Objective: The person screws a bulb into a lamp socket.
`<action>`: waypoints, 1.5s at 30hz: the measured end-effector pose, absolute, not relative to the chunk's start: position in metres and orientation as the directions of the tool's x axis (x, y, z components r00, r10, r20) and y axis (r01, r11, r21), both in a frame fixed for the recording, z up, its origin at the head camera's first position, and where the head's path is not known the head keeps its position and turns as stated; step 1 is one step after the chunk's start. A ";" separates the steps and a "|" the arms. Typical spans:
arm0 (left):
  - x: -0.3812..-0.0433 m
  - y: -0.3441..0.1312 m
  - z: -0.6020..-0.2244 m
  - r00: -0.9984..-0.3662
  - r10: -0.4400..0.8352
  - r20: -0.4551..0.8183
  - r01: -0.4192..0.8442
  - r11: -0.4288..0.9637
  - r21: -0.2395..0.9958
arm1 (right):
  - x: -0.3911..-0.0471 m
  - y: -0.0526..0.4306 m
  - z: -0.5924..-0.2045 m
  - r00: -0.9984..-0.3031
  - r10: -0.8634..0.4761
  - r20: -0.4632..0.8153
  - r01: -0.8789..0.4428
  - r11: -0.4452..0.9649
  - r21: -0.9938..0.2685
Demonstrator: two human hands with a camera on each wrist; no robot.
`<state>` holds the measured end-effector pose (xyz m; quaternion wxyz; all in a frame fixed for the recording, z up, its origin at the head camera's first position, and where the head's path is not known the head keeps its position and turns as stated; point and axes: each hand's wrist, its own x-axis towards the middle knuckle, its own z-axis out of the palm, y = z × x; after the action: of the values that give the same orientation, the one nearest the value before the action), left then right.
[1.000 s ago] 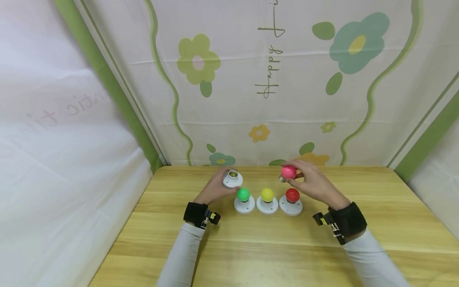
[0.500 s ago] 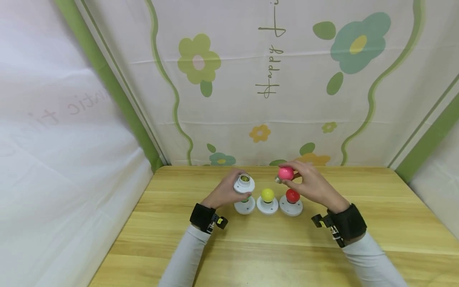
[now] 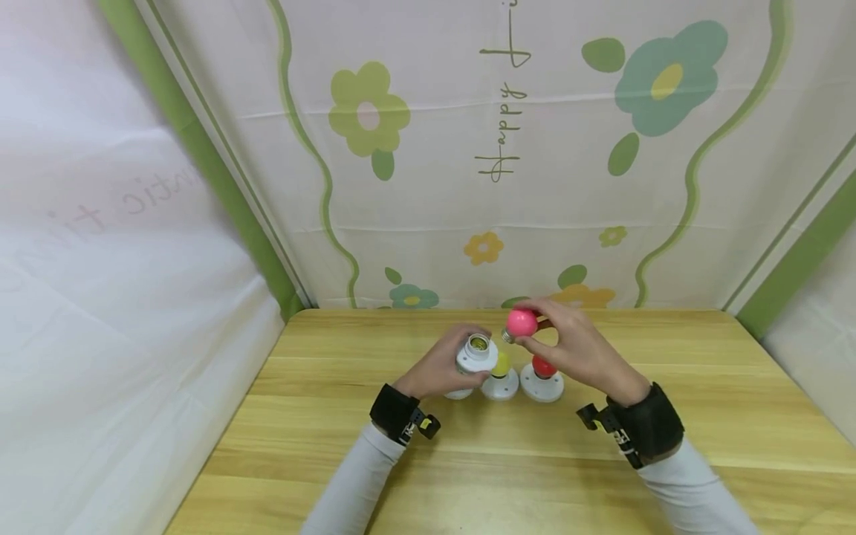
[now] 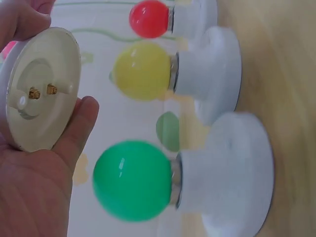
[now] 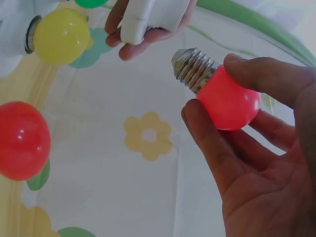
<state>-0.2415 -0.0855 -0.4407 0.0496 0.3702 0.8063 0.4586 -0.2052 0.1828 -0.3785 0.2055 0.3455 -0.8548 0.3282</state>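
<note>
My left hand (image 3: pixel 443 365) grips a white round lamp socket (image 3: pixel 477 357) by its base, the threaded opening facing up. In the left wrist view the underside of that lamp socket (image 4: pixel 47 94) shows two brass terminals. My right hand (image 3: pixel 580 343) pinches a pink light bulb (image 3: pixel 521 323) between thumb and fingers. The bulb's metal screw end (image 5: pixel 193 68) points toward the held socket, a small gap apart. Below the hands stand a green bulb (image 4: pixel 132 180), a yellow bulb (image 4: pixel 143 70) and a red bulb (image 3: pixel 544 365), each upright in its own white socket. In the head view the left hand hides the green bulb.
The three sockets stand in a row on a wooden table (image 3: pixel 535 468). A white curtain (image 3: pixel 428 193) with printed flowers hangs behind the table's back edge, and another white cloth (image 3: pixel 134 297) hangs along the left side.
My left hand has carried the lamp socket to the right, over the green bulb. My right hand has shifted slightly left with the pink bulb, narrowing the gap.
</note>
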 end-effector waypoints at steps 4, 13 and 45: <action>-0.238 -0.079 -0.444 -0.701 0.665 0.258 0.557 0.283 0.781 | -0.203 0.179 -0.378 -0.618 -0.489 0.616 -0.776 0.505 -0.377; -0.234 -0.071 -0.449 -0.665 0.696 0.271 0.566 0.232 0.791 | -0.198 0.172 -0.379 -0.569 -0.526 0.632 -0.813 0.471 -0.341; -0.229 -0.061 -0.444 -0.584 0.738 0.340 0.603 0.114 0.789 | -0.190 0.163 -0.381 -0.516 -0.572 0.638 -0.846 0.459 -0.272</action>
<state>-0.2286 -0.0615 -0.4441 0.0685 0.4510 0.7433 0.4893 -0.1902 0.1626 -0.3808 0.2360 0.4318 -0.8208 0.2900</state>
